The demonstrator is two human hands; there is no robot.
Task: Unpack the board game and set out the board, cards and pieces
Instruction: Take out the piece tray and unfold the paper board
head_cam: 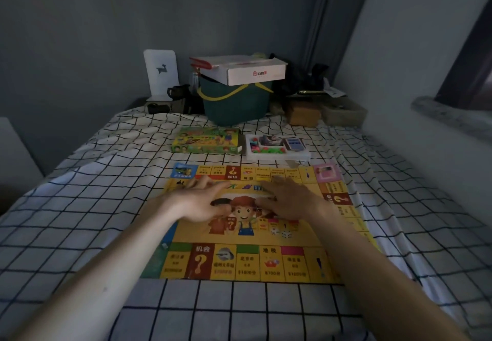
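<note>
Both palms lie flat with fingers spread, left hand and right hand pressing the board open on the checked bedsheet. Beyond the board's far edge sit the game box and the pieces tray, apart from it; bare sheet flanks it.

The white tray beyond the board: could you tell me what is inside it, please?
The white tray holds small coloured pieces, a blue card deck and a darker item too blurred to identify. Anything underneath them is hidden.
</note>
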